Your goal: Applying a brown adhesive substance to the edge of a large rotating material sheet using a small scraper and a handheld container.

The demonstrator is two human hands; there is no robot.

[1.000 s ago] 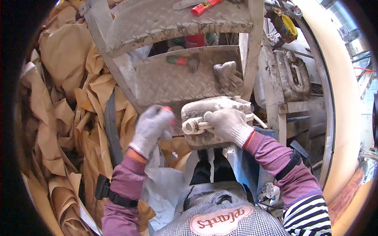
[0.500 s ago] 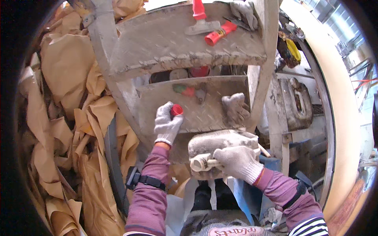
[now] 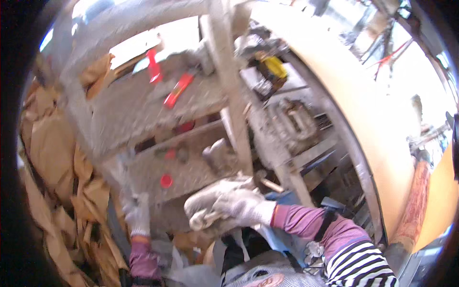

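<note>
Grips a dirty white canister (image 3: 195,202) with the gloved right hand (image 3: 245,205), fingers clamped over the handle and largely hiding it, close behind the neck (image 3: 197,222). Has the canister beneath those fingers, with rounded left end and neck jutting past the fingertips toward the left, and with the far side showing beyond the knuckles. Carries it in front of the lower step (image 3: 191,178) of a worn metal stand, over the person's legs. Holds the gloved left hand (image 3: 137,216) well apart from the canister, low at the left, near the stand's left post; cannot tell, through the blur, whether with fingers apart or together. Shows a round red cap (image 3: 166,181) between the two hands, near the front edge of the lower step and apart from the fingers of both. Includes, on the same step, a grey glove (image 3: 221,157) toward the right post, and on the upper step (image 3: 129,105) a red-handled tool (image 3: 154,67) near a red tube (image 3: 179,91). Reveals crumpled brown paper (image 3: 52,153) heaped along the left side.
</note>
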